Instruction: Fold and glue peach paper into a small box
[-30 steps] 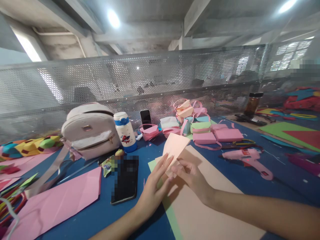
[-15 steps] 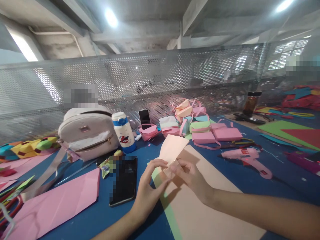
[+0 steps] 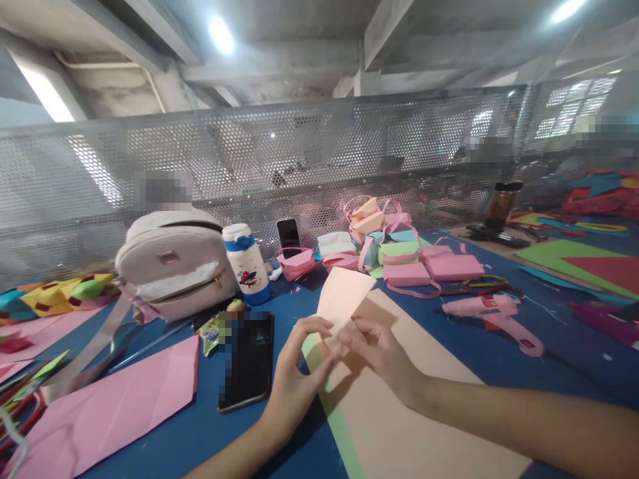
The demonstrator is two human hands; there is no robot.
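A small piece of folded peach paper [image 3: 343,297] is held up between my two hands, its wide end pointing away from me. My left hand [image 3: 301,372] pinches the lower left edge between thumb and fingers. From the right, my right hand [image 3: 382,356] grips the lower corner with thumb and forefinger; its fingers partly hide the fold. Beneath both hands lies a large peach sheet [image 3: 424,426] on top of a green sheet [image 3: 344,432], of which a strip shows along the left side.
On the blue table [image 3: 164,439] a black phone [image 3: 249,362] lies left of my hands, beside a pink sheet [image 3: 134,399]. A pink glue gun [image 3: 499,319] rests at the right. Behind stand a white backpack [image 3: 174,266], a bottle [image 3: 247,266] and several small paper bags [image 3: 405,274].
Almost nothing differs. The folded peach paper has shifted very slightly, and both hands keep their grip on it.
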